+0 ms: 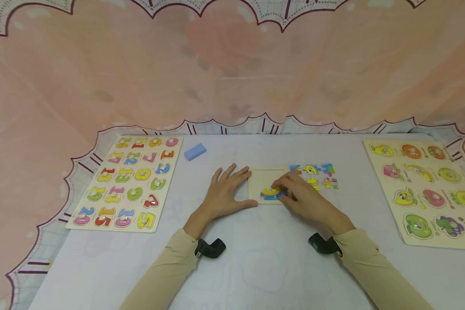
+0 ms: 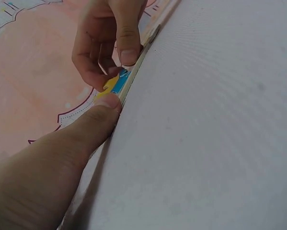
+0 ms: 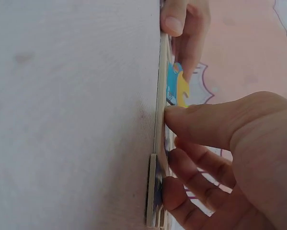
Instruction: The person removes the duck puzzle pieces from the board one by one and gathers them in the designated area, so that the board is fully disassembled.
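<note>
A small pale wooden puzzle tray lies on the table between the two hands. My left hand is spread at its left side, fingertips at the upper corner and thumb at the lower one. In the lower part of the tray sits a blue-and-yellow puzzle piece. My right hand holds this piece with bent fingers, forefinger over its yellow top and thumb at its right end. The left wrist view shows the piece between the left thumb and the right hand; the right wrist view shows it beside the right thumb.
Several loose puzzle pieces lie just right of the tray, partly behind the right hand. A blue block lies behind and to the left. A number board stands at far left, a fruit board at far right.
</note>
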`<action>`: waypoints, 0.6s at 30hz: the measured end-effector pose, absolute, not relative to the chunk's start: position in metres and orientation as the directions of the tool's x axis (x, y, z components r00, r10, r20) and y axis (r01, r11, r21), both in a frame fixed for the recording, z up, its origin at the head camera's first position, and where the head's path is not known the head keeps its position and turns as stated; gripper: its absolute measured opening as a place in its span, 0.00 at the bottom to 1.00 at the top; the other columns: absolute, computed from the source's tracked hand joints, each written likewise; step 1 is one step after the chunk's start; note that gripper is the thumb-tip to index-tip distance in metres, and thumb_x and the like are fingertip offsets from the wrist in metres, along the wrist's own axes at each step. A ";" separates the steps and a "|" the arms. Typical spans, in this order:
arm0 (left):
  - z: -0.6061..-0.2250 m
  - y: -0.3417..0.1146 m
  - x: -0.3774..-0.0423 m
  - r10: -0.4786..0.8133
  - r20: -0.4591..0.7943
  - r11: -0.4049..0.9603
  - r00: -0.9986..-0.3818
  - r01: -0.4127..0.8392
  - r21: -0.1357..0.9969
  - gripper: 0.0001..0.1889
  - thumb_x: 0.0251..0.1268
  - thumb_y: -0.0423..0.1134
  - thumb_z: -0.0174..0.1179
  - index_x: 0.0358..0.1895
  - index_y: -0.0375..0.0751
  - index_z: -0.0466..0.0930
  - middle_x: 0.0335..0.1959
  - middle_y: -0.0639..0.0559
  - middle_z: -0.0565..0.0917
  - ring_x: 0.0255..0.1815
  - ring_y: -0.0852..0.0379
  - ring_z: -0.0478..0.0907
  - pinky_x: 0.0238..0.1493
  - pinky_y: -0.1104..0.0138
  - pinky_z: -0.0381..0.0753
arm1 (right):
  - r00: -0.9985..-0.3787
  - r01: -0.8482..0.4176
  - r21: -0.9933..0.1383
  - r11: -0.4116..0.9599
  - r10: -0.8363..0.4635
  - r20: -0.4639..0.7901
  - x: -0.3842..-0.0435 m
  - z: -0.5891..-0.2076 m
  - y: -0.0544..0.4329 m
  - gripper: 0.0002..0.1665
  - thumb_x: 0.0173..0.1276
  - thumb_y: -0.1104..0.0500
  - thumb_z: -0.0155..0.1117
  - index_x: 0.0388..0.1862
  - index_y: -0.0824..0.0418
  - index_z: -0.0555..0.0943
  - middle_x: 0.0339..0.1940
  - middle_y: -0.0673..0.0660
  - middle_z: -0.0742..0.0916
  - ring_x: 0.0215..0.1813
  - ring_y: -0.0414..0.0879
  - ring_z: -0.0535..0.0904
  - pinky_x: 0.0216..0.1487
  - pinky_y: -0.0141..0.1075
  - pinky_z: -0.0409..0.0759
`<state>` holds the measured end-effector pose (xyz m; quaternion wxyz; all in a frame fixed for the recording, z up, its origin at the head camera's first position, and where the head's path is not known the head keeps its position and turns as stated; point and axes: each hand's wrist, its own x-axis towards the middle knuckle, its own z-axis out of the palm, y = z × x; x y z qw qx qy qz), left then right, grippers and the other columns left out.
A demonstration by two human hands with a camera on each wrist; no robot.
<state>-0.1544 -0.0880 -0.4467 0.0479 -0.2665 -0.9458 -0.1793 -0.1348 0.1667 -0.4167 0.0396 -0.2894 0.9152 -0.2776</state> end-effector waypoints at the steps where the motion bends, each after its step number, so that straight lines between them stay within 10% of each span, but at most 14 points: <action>1: -0.447 -0.088 -0.154 0.486 0.188 0.793 -0.853 0.521 0.315 0.46 0.48 0.70 0.60 0.70 0.52 0.64 0.73 0.57 0.63 0.76 0.47 0.52 0.72 0.42 0.45 | -0.830 -0.507 -0.530 0.680 -0.551 0.087 -0.134 -0.416 0.166 0.18 0.64 0.63 0.63 0.53 0.54 0.76 0.50 0.50 0.77 0.35 0.39 0.70 0.40 0.32 0.73; 18: -0.447 -0.089 -0.154 0.487 0.181 0.795 -0.854 0.520 0.312 0.46 0.48 0.70 0.60 0.70 0.52 0.63 0.73 0.57 0.63 0.77 0.47 0.51 0.73 0.42 0.44 | -0.853 -0.455 -0.582 0.674 -0.517 0.068 -0.132 -0.412 0.163 0.18 0.63 0.63 0.65 0.52 0.54 0.76 0.39 0.47 0.81 0.38 0.39 0.73 0.40 0.31 0.76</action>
